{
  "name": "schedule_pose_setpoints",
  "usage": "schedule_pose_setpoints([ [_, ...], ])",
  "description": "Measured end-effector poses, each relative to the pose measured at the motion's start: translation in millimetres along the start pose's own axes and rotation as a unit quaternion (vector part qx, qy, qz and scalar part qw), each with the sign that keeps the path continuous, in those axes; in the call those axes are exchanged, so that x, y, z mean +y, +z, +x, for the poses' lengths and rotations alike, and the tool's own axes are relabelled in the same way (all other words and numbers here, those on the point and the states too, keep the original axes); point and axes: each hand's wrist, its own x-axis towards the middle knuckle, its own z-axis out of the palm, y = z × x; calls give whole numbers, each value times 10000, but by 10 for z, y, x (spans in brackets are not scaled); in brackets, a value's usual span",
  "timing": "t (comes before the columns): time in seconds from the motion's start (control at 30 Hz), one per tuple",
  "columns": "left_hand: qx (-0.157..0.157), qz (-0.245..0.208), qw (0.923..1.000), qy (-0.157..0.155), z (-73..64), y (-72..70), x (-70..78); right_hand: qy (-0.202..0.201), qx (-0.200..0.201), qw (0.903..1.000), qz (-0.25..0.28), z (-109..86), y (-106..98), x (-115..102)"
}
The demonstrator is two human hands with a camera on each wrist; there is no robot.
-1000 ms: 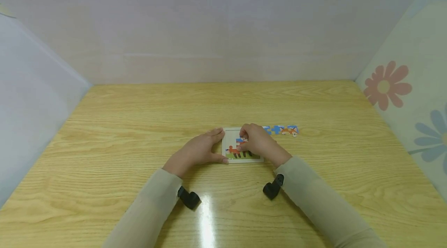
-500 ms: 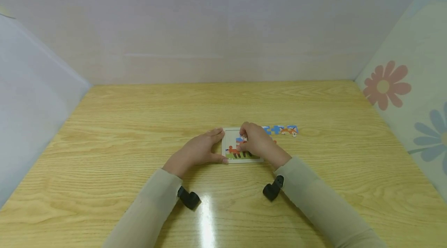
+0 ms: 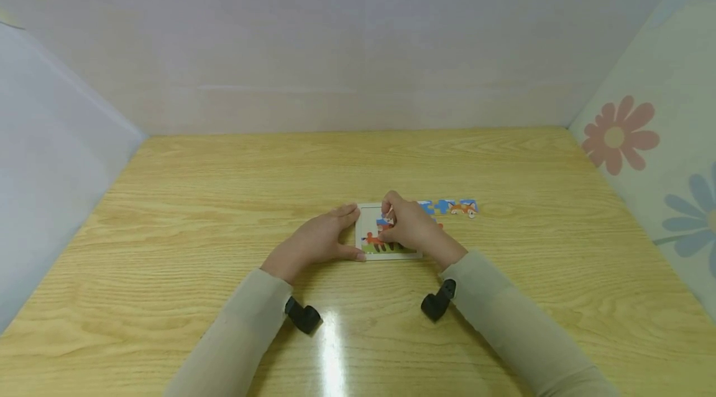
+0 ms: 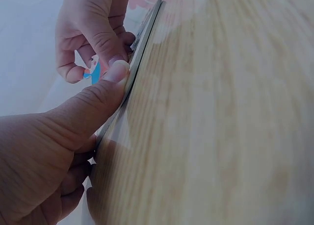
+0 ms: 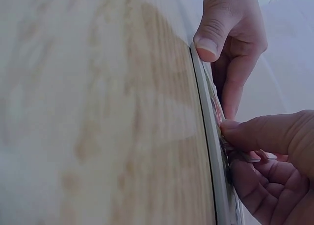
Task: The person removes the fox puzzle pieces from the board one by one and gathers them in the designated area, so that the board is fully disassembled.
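Observation:
A small square jigsaw puzzle tray [image 3: 359,230] with a pale rim lies on the table. Its lower row holds pieces picturing an orange animal's legs on green grass [image 3: 369,249], while bare backing shows at the upper left. My left hand [image 3: 316,240] holds the tray's left side, thumb at the near corner and fingers at the far one. Over the tray, my right hand [image 3: 415,227] pinches a jigsaw piece [image 4: 95,72] of blue and orange between thumb and fingers. In the head view that hand hides the tray's right part.
Loose jigsaw pieces [image 3: 445,207] in blue, some with a fox face [image 3: 464,209], lie in a row beyond the tray's right side. The wood-grain table [image 3: 224,186] meets pale walls at the back and sides. Each sleeve bears a black wrist camera [image 3: 302,316].
The fingers of my right hand have risen slightly and shifted a little left, with the pinched piece moving along. My left hand and the tray have kept their place.

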Motion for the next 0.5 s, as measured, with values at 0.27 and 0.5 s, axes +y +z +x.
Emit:
schedule_pose_setpoints([
  [0.27,-22,11,10000,-15,-2,0,0,199,34,9994,291,3,21,27],
  [0.5,-10,-27,10000,-5,-14,12,-3,274,85,9946,997,0,24,77],
])
